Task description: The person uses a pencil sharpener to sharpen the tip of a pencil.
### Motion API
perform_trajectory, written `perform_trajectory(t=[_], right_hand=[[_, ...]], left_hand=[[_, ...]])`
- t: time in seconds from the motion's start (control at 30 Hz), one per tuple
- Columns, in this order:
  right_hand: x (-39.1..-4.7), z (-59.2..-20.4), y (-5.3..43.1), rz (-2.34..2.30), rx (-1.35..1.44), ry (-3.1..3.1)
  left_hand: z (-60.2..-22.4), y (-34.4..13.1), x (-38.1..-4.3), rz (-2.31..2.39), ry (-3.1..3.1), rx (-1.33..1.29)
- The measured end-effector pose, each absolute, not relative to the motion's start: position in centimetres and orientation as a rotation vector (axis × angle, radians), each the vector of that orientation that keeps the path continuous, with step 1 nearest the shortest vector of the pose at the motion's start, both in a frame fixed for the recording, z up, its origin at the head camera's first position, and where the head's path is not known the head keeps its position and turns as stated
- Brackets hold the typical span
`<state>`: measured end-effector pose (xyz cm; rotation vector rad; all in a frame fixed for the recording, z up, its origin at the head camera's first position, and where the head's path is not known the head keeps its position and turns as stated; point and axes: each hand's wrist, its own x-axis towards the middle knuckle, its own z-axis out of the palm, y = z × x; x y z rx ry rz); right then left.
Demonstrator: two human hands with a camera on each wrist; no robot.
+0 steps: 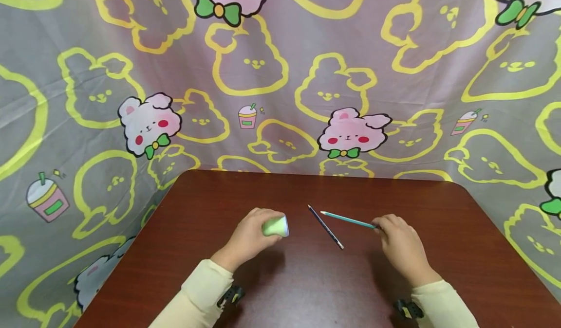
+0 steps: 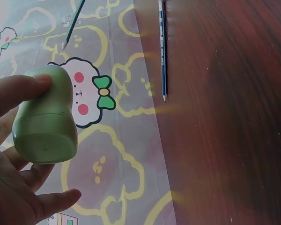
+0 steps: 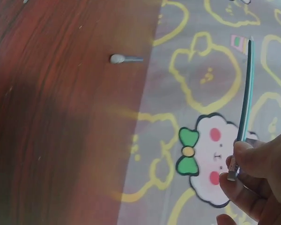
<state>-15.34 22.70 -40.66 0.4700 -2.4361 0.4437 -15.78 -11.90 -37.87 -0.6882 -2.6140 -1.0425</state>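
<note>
My left hand (image 1: 251,236) grips a small light-green cylinder (image 2: 46,119) with a narrowed waist, holding it tilted above the table. Its pale end (image 1: 286,226) faces right, towards the pencils. In the left wrist view the thumb lies along its side and the other fingers are behind and below it. My right hand (image 1: 401,245) pinches a teal pencil (image 1: 348,219) near its back end, between thumb and fingers. That pencil's tip points left, towards the green cylinder. Between the two hands a dark blue pencil (image 1: 326,226) lies slantwise on the table, its white end nearest me.
The dark red-brown wooden table (image 1: 307,289) has rounded far corners. Behind and beside it hangs a grey cloth (image 1: 280,109) printed with yellow outlines and pink-cheeked cartoon faces. Dark straps (image 1: 231,296) show at both wrists, under cream sleeves (image 1: 197,294).
</note>
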Motion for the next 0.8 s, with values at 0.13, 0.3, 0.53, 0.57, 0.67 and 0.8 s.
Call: perform_trajectory(t=[0.13,0.3,0.53,0.57,0.67,0.8], right_hand=[[-14.9,-40.3,22.3,0.414,0.509,-2.385],[-14.7,-39.8,21.9,0.374,0.549,-2.348],[-14.6,-39.4,21.2,0.360,0.598,-2.352],[-14.6,-39.4,21.1,0.359,0.603,-2.353],[-14.6,-39.3,21.0,0.352,0.622,-2.352],[-14.6,-39.2,20.9,0.340,0.646,-2.355]], left_hand=[[-37.9,-11.7,-15.7,-1.030,-2.609,-0.699],[-37.9,-11.5,-15.7,-1.022,-2.589,-0.722],[-37.8,-11.3,-15.5,-1.016,-2.597,-0.738],[-37.7,-11.3,-15.5,-1.013,-2.596,-0.743],[-37.6,-11.1,-15.4,-1.008,-2.599,-0.756],[-37.6,-11.0,-15.4,-1.015,-2.611,-0.765]])
